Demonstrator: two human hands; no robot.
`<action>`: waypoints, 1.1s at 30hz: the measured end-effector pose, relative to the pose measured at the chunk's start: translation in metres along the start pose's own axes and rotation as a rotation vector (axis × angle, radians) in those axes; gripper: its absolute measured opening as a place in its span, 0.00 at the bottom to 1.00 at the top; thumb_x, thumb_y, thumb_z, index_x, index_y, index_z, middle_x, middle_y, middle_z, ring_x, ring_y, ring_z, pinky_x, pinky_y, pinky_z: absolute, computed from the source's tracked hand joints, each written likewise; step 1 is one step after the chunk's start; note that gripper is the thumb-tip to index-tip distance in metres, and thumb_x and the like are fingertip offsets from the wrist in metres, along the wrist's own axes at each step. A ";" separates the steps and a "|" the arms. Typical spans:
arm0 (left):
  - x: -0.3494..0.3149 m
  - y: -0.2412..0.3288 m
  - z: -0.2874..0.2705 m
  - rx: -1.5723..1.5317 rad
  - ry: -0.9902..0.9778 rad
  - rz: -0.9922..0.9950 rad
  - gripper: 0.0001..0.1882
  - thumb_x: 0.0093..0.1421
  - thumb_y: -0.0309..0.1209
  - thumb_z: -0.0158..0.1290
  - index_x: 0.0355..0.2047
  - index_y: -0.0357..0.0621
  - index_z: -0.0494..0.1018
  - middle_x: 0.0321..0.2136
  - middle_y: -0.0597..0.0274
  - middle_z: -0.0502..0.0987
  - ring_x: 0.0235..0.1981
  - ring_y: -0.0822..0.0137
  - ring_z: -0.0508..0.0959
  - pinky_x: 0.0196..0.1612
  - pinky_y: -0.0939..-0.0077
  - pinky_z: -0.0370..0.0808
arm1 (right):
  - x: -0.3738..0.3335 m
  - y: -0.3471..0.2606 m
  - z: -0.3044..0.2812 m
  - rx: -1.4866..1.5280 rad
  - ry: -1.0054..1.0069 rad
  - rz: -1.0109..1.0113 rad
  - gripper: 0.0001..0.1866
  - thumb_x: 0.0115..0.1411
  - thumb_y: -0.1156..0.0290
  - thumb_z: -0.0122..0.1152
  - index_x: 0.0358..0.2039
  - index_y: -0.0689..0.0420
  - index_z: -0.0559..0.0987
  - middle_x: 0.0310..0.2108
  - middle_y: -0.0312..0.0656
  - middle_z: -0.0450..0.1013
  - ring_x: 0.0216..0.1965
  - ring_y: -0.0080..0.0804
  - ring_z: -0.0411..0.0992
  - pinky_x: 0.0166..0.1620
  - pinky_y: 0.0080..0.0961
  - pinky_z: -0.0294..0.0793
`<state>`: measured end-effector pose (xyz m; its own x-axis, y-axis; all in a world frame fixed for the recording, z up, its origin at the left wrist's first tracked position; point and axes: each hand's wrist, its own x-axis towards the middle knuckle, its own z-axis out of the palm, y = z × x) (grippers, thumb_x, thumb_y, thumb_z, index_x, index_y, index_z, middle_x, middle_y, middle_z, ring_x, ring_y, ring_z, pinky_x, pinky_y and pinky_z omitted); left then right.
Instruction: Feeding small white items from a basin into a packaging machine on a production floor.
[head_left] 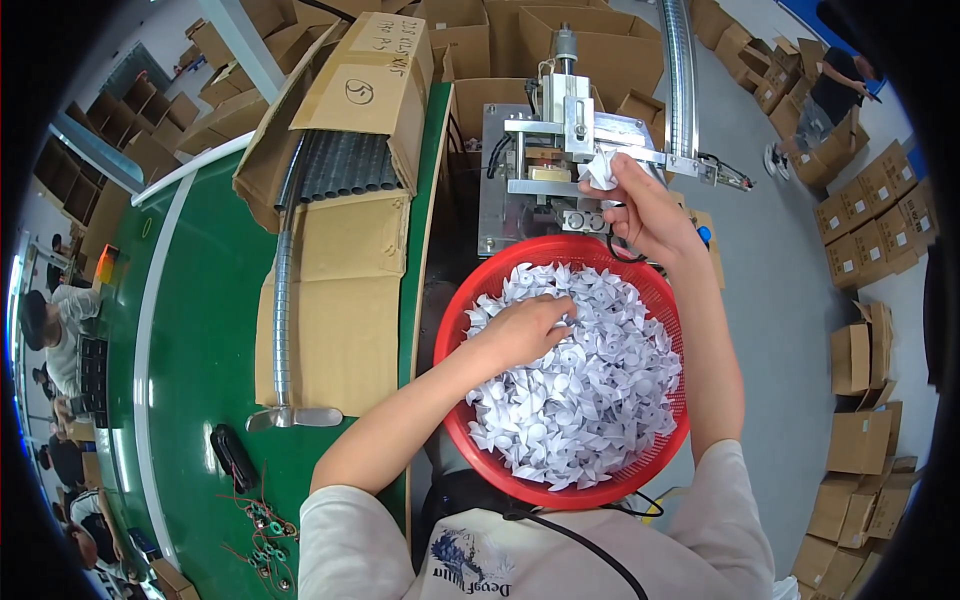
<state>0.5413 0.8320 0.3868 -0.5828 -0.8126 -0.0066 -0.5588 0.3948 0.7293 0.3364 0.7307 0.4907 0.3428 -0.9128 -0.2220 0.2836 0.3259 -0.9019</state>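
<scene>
A red plastic basket (655, 455) in front of my body is heaped with small white pinwheel-shaped pieces (580, 400). My left hand (528, 328) reaches into the top of this heap, fingers curled down among the pieces; what they grip, if anything, is hidden. Beyond the basket, my right hand (648, 208) is raised and pinches one white pinwheel piece (602, 170) between thumb and fingers. That piece is at the front of a metal bench machine (548, 150) with a vertical cylinder, guide rods and a clamp block. Whether it touches the machine I cannot tell.
On the green table (200, 330) at left lie an open cardboard box of dark tubes (345, 165), a jointed metal arm (284, 300), a black case (233, 458) and wired parts (268, 540). Cartons (880, 220) line the right side. Other people sit far left; one stands far right.
</scene>
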 end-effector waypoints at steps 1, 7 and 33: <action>0.000 0.000 0.001 0.003 -0.003 0.003 0.12 0.62 0.29 0.54 0.46 0.43 0.71 0.40 0.49 0.78 0.40 0.46 0.79 0.45 0.54 0.75 | 0.001 -0.001 0.000 0.018 -0.020 0.003 0.23 0.71 0.61 0.55 0.62 0.53 0.65 0.41 0.44 0.80 0.26 0.21 0.78 0.25 0.09 0.74; 0.000 -0.001 0.002 0.009 -0.014 0.000 0.12 0.62 0.29 0.54 0.46 0.43 0.71 0.40 0.49 0.78 0.40 0.47 0.79 0.45 0.55 0.75 | 0.001 -0.002 0.002 -0.147 0.016 -0.123 0.22 0.69 0.61 0.57 0.60 0.53 0.67 0.40 0.45 0.80 0.28 0.25 0.78 0.28 0.12 0.75; 0.005 0.013 -0.007 -0.120 0.307 0.134 0.16 0.62 0.25 0.53 0.51 0.44 0.70 0.41 0.50 0.75 0.42 0.49 0.77 0.46 0.57 0.74 | -0.052 0.064 -0.029 -1.332 0.160 -0.879 0.16 0.58 0.75 0.62 0.47 0.57 0.77 0.53 0.42 0.70 0.52 0.41 0.69 0.52 0.31 0.70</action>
<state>0.5353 0.8295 0.4012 -0.4309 -0.8555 0.2872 -0.4056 0.4679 0.7852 0.3103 0.7916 0.4340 0.3854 -0.7350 0.5578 -0.6417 -0.6479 -0.4104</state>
